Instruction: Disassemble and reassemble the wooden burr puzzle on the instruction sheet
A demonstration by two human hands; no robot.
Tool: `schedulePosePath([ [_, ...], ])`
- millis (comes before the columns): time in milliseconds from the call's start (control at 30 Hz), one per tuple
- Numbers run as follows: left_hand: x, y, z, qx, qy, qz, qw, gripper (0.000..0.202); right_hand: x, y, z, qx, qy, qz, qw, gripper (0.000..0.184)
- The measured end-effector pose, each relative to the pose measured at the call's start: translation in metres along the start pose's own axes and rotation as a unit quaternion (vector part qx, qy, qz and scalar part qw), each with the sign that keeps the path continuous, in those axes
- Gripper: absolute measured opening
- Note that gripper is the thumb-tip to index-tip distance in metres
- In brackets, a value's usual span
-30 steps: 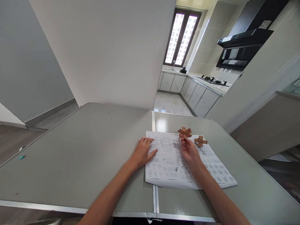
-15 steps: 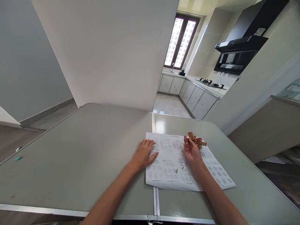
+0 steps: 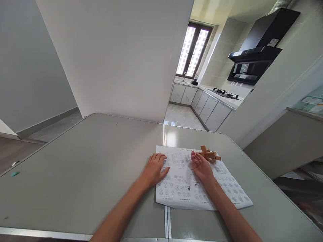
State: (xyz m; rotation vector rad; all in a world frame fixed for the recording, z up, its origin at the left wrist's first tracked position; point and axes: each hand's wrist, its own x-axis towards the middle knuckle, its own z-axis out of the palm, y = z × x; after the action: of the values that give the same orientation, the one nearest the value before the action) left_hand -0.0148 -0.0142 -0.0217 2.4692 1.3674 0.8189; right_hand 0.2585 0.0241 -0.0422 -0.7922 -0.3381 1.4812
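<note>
My left hand [image 3: 155,168] lies flat across the left edge of a printed sheet [image 3: 174,193], thumb spread from the fingers, nothing in it. On its side over the upper middle of this paper rests my right hand [image 3: 202,168]. Its fingers are loosely curled and I see nothing held in them. A small heap of brown wooden puzzle blocks [image 3: 213,157] lies just beyond and to the right of that hand, near the sheet's far edge; the hand covers part of it. Rows of small line diagrams fill the sheet.
The grey table [image 3: 101,174] has a metal seam [image 3: 166,222] running down its middle, under the paper. A small teal object [image 3: 14,174] lies at the far left. Beyond the table stand a white wall panel [image 3: 118,60] and a kitchen with a hob [image 3: 224,94].
My right hand has shifted left, away from the wooden blocks, which now show more. My left hand stays on the sheet. The whole view has tilted slightly.
</note>
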Motion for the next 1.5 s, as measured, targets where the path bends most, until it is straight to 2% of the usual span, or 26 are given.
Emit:
schedulePosePath([
  [133,-0.001,-0.002,0.002,0.002,0.013,-0.005,1.0,0.038,-0.008,0.007,0.009,-0.054,-0.056,0.022,0.997,0.023],
  [267,-0.001,-0.006,0.007,0.029,0.034,-0.043,0.998,0.042,-0.014,0.01,0.016,-0.1,-0.092,0.023,0.99,0.025],
  [567,0.0,-0.018,0.017,0.042,0.069,-0.13,0.988,0.053,-0.018,0.011,0.021,-0.14,-0.124,0.01,0.982,0.028],
  [1500,-0.001,-0.019,0.015,0.061,0.064,-0.116,0.989,0.05,-0.016,0.016,0.022,-0.154,-0.131,0.007,0.979,0.033],
])
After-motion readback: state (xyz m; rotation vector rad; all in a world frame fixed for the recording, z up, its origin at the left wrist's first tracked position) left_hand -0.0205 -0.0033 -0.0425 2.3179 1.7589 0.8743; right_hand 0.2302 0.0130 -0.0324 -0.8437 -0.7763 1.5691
